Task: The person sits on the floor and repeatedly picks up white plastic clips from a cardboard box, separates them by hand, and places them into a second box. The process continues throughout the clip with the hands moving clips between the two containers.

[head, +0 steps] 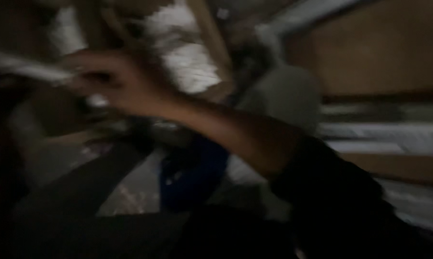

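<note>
The picture is dark and heavily smeared by motion. My right hand (112,82) reaches from the lower right up to the upper left, on a bare forearm with a dark sleeve (336,201) pushed up. Its fingers are curled around a pale long bar (24,67) that runs off the left edge. A small white patch (97,100) shows just under the hand. My left hand is not visible.
A blue object (192,177) lies below the forearm. Behind the arm is a grey rounded shape (283,96). Wooden slats (211,38) and a white surface (187,60) are at the top. A brown board (379,48) and pale strips (384,130) are at the right.
</note>
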The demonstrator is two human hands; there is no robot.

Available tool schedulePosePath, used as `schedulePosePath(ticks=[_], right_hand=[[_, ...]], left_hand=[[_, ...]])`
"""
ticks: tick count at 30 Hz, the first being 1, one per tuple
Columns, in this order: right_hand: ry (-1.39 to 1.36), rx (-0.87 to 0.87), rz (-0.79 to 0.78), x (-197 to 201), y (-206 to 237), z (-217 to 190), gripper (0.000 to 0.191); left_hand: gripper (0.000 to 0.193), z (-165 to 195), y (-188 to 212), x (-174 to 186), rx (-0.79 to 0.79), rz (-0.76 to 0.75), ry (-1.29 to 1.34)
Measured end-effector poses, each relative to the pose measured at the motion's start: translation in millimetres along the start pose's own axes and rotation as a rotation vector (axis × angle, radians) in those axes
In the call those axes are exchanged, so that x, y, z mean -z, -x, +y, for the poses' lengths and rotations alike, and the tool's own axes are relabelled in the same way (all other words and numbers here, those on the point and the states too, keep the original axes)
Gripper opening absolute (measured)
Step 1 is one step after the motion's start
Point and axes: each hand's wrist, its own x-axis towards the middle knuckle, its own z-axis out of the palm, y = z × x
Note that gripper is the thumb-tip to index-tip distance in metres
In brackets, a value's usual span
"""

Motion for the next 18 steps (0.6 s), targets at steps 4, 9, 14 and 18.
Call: schedulePosePath(ticks=[4, 9, 14, 18], right_hand=[[0.069, 0.132, -0.018, 33.6, 5.6, -0.2, 0.026], [-0.108, -0.087, -0.110, 34.3, -1.6, -32.2, 0.029], [-0.122, -0.139, -0.078, 25.7, -2.8, -29.7, 0.029], [-0.095, -0.154, -0.047, 21.9, 3.4, -24.2, 0.029]], left_hand=[[0.026, -22.1, 0.9, 22.8, -0.039, -0.022, 0.075], [0.027, -86.5, -16.8, 24.4, -0.158, -0.040, 0.139], [0.024, -81.3, -18.8, 20.3, -0.256, 0.003, 0.080], [0.024, -53.4, -16.1, 12.8, -0.281, 0.063, 0.058]])
